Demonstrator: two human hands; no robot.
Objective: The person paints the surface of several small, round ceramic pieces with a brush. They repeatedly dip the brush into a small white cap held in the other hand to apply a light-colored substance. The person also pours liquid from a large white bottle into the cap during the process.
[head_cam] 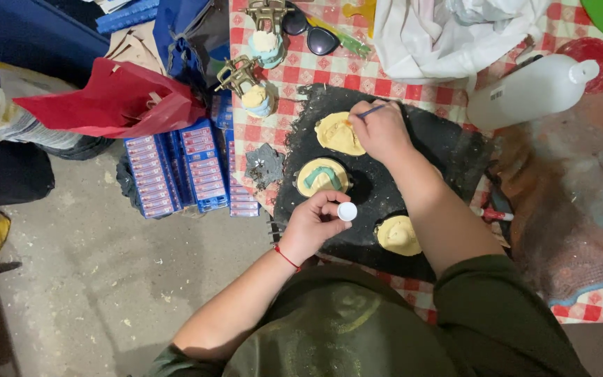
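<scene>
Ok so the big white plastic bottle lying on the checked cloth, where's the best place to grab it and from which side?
Probably around the wide middle of the white bottle, coming from above. It lies on its side on the checked tablecloth, cap toward the upper right, so the round body is exposed and free on top. The narrow neck sits close to a red dish, leaving less room there. Both the right hand and left hand are occupied.
</scene>
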